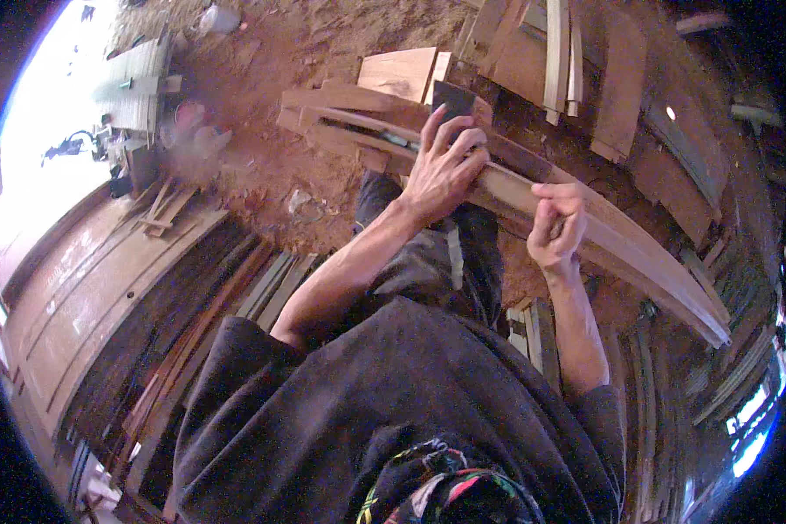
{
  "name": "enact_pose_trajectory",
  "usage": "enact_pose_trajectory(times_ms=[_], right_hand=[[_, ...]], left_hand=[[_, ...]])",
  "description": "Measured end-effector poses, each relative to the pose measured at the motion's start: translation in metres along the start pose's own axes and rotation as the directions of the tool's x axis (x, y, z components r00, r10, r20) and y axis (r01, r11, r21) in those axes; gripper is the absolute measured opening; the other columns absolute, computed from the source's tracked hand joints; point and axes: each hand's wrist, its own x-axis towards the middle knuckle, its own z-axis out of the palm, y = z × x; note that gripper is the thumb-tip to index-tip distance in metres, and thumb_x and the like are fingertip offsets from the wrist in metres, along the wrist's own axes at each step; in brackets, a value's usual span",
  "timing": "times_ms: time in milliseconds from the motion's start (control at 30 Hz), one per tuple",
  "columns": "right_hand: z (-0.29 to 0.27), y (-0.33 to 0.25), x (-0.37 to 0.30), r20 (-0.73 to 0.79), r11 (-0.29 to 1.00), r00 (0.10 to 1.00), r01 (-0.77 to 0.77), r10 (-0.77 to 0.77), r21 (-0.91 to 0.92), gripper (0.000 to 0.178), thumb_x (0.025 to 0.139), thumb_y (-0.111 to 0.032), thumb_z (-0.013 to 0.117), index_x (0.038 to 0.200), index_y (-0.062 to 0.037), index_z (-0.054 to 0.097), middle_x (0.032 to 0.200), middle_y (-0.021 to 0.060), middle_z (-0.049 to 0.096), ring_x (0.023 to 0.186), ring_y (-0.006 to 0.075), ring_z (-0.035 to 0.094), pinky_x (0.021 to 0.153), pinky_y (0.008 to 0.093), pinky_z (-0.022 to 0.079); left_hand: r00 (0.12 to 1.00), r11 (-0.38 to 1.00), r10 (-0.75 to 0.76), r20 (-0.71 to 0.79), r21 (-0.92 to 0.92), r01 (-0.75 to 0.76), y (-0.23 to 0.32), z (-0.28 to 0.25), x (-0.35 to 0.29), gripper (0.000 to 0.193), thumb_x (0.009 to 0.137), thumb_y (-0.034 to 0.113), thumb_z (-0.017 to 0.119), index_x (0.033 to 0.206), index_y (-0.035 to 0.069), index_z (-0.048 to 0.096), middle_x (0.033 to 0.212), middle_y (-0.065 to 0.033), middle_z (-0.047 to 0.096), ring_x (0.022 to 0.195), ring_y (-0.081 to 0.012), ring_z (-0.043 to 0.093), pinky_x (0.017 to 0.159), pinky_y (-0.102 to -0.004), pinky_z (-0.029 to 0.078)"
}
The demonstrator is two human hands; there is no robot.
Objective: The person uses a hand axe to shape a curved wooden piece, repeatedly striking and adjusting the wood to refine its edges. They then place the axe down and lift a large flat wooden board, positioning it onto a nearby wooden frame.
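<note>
A long wooden plank (624, 249) lies across in front of me, from upper left to lower right. Over its middle reaches my left hand (448, 166), palm down, fingers bent around a dark, flat rectangular block (453, 100) set against the wood. My right hand (559, 225) is closed at the plank's near edge, right of the left one. Its thumb and forefinger pinch together at the wood, and whatever they hold is too small to tell. Between the two hands shows a pale wooden face (508, 188). Beyond the plank sits a short light board (397, 73).
Reddish bare earth (262, 113) forms the ground. Stacked boards (520, 52) lie at the far right, and long timber strips (192, 323) at the left. A large flat panel (105, 288) stands farther left. Small wood scraps (168, 210) and a whitish container (220, 19) are on the ground.
</note>
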Motion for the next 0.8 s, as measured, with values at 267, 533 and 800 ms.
enact_pose_trajectory(times_ms=[267,533,800], right_hand=[[-0.018,-0.044,0.035,0.277,0.770,0.733,-0.637,0.621,-0.040,0.027,0.096,-0.021,0.067,0.115,-0.0040,0.057,0.107,0.0143,0.066,0.092,0.0215,0.063,0.076,0.0342,0.048],[-0.061,-0.035,0.027,0.215,0.942,0.931,-0.321,0.295,0.097,0.018,0.087,-0.014,0.077,0.095,-0.0060,0.063,0.104,0.0155,0.070,0.098,0.0263,0.068,0.087,0.0383,0.051],[-0.093,-0.057,0.040,0.334,0.954,0.894,-0.283,0.299,-0.098,0.016,0.088,-0.011,0.075,0.093,-0.0057,0.061,0.103,0.0170,0.070,0.097,0.0297,0.069,0.085,0.0410,0.053]], left_hand=[[0.993,0.999,-0.016,0.116,-0.037,0.021,0.001,-0.018,0.004,0.025,0.074,0.018,0.071,0.096,0.013,0.060,0.105,-0.0036,0.055,0.112,-0.0263,0.051,0.103,-0.0515,0.031],[0.971,0.968,0.228,0.071,0.092,-0.234,0.030,-0.053,0.037,0.023,0.080,0.025,0.065,0.099,0.014,0.060,0.101,-0.0013,0.059,0.102,-0.0222,0.055,0.090,-0.0410,0.042],[0.977,0.978,0.204,0.058,-0.054,-0.201,0.053,-0.008,0.032,0.018,0.083,0.023,0.061,0.097,0.013,0.059,0.100,-0.0023,0.058,0.102,-0.0212,0.055,0.088,-0.0387,0.043]])
